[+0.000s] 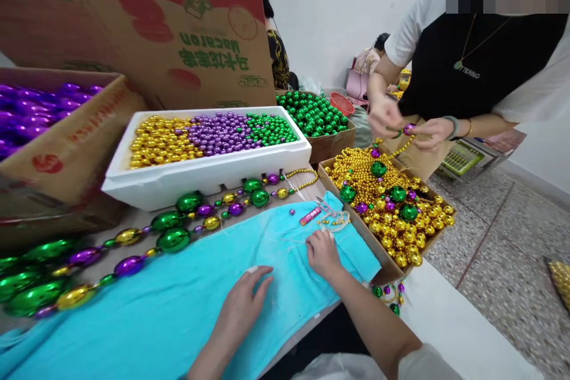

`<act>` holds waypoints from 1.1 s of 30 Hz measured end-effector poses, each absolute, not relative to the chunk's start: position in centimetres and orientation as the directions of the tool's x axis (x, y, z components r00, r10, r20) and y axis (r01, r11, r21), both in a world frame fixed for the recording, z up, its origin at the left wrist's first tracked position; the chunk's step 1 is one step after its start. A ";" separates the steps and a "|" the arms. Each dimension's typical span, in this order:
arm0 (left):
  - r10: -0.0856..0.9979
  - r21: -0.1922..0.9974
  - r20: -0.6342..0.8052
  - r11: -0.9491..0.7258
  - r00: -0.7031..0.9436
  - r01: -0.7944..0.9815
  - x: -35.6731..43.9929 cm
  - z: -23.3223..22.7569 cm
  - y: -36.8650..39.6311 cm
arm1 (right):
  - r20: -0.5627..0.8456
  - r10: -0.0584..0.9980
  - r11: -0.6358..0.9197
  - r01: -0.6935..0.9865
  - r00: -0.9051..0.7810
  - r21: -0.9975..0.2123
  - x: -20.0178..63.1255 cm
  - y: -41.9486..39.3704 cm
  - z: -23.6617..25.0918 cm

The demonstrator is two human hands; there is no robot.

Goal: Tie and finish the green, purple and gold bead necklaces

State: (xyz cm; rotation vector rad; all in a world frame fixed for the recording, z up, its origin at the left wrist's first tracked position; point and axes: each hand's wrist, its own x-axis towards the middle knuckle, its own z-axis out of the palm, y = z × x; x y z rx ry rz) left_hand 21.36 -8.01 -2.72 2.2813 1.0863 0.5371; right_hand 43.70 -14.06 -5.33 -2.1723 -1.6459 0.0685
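My left hand (243, 306) hovers low over the turquoise cloth (178, 303), thumb and fingers apart and nothing in them. My right hand (323, 254) is on the cloth with its fingers bent together at the white threads (291, 241). Just beyond it lie a pair of small scissors (327, 208), a small pink packet (310, 216), a loop of pale cord (342, 222) and a few tiny gold beads (327, 222). One purple bead (292, 212) sits alone to their left. A strand of green, gold and purple beads (173, 240) stretches along the cloth's far edge.
A white foam box (214, 175) holds gold, purple and green beads. Cardboard boxes carry purple beads (40, 107), green beads (312, 116) and gold beads (401, 228). Across the gold box, a person's hands (430, 132) hold a beaded strand. A tall carton (178, 29) stands behind.
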 end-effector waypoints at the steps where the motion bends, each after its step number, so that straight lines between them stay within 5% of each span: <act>1: 0.796 0.629 0.118 -0.522 0.594 0.575 21.4 -2.7 -8.1 | 0.198 0.933 -0.219 0.910 0.301 -0.351 43.7 -14.1 -5.3; 14: 0.810 0.644 0.044 -0.470 0.585 0.603 21.8 -1.6 -9.6 | 0.123 0.952 -0.211 0.892 0.280 -0.400 44.0 -14.7 -4.9; 33: 0.786 0.583 0.078 -0.535 0.613 0.611 21.4 -3.6 -8.6 | 0.224 0.932 -0.190 0.909 0.286 -0.372 43.9 -14.2 -5.7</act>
